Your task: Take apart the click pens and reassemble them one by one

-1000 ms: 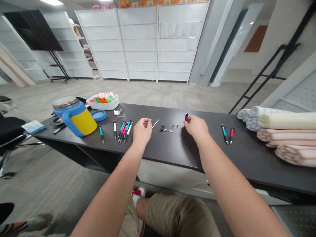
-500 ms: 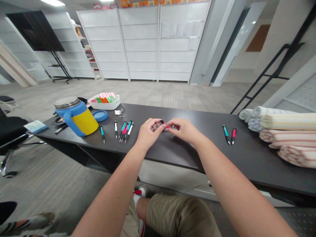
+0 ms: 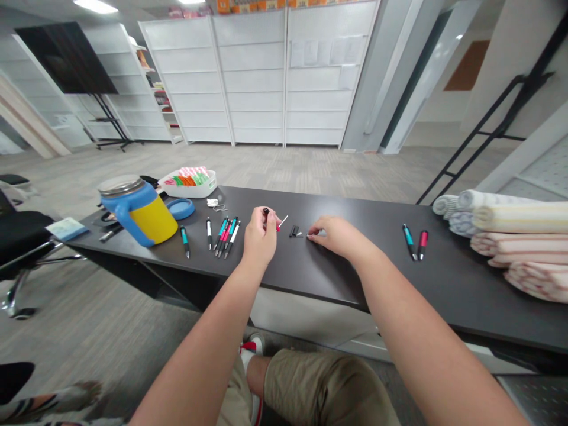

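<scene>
My left hand (image 3: pixel 258 235) is closed around a pink and black pen barrel (image 3: pixel 268 216), held upright above the dark table (image 3: pixel 310 266). A thin white refill (image 3: pixel 283 222) lies just right of that hand. My right hand (image 3: pixel 335 235) rests low on the table with its fingertips pinched at a tiny pen part (image 3: pixel 309 236). Small black pen pieces (image 3: pixel 294 231) lie between the two hands. A row of several assembled pens (image 3: pixel 224 229) lies left of my left hand.
A blue and yellow jug (image 3: pixel 138 210) and a blue lid (image 3: pixel 178 207) stand at the left, behind them a white tray (image 3: pixel 189 182) of coloured bits. Two pens (image 3: pixel 415 241) lie to the right. Rolled towels (image 3: pixel 510 234) fill the far right.
The hands met at the middle over the pink barrel half a second ago. Now they have parted: the left keeps the barrel, the right has dropped to the small parts on the table.
</scene>
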Action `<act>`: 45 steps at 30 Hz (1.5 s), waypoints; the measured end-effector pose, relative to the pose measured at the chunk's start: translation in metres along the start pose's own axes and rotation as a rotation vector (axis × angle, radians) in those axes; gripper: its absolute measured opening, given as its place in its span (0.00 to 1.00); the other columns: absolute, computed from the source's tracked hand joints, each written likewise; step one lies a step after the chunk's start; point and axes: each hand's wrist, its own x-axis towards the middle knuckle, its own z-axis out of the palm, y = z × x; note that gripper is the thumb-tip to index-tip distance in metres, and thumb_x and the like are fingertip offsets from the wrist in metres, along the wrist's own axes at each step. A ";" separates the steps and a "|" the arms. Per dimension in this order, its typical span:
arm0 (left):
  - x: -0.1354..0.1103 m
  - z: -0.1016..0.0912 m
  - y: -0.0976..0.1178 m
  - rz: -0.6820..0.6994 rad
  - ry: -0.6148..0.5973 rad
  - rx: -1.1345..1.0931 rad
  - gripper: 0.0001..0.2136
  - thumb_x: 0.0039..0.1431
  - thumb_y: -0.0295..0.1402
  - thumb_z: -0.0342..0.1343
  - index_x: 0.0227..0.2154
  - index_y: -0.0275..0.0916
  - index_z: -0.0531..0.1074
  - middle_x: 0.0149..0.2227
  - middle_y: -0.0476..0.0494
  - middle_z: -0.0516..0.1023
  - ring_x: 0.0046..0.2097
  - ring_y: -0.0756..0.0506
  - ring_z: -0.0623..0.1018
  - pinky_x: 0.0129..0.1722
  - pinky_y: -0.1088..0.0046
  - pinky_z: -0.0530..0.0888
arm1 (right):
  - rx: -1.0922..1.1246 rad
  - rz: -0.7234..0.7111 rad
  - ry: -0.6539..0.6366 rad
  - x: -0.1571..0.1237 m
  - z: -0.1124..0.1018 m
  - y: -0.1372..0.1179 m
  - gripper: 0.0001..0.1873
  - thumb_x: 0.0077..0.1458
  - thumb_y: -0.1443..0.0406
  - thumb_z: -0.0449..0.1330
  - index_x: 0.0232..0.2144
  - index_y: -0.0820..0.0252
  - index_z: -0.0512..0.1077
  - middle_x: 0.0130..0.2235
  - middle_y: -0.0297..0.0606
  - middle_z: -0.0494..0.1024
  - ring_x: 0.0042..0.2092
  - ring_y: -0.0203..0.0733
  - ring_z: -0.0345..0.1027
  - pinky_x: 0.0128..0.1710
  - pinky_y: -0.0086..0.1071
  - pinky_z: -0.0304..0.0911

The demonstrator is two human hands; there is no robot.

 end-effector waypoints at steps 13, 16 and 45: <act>-0.001 0.010 -0.005 0.091 -0.239 0.259 0.08 0.71 0.39 0.51 0.43 0.44 0.74 0.40 0.43 0.82 0.42 0.43 0.81 0.44 0.70 0.72 | 0.074 0.013 0.072 0.003 0.004 -0.009 0.08 0.64 0.68 0.60 0.42 0.57 0.79 0.39 0.38 0.83 0.40 0.43 0.76 0.43 0.32 0.66; -0.002 0.015 -0.008 0.132 -0.345 0.335 0.07 0.69 0.35 0.53 0.41 0.45 0.77 0.39 0.43 0.83 0.40 0.43 0.81 0.42 0.70 0.73 | 0.104 -0.097 0.101 0.004 0.006 -0.010 0.15 0.64 0.71 0.56 0.48 0.55 0.78 0.44 0.39 0.83 0.44 0.42 0.75 0.49 0.33 0.66; -0.001 0.017 -0.007 0.162 -0.418 0.455 0.09 0.63 0.30 0.56 0.41 0.45 0.81 0.42 0.42 0.85 0.43 0.40 0.83 0.44 0.66 0.74 | -0.010 -0.077 0.054 0.001 0.000 -0.005 0.11 0.61 0.68 0.59 0.40 0.57 0.82 0.38 0.40 0.82 0.41 0.44 0.75 0.44 0.33 0.65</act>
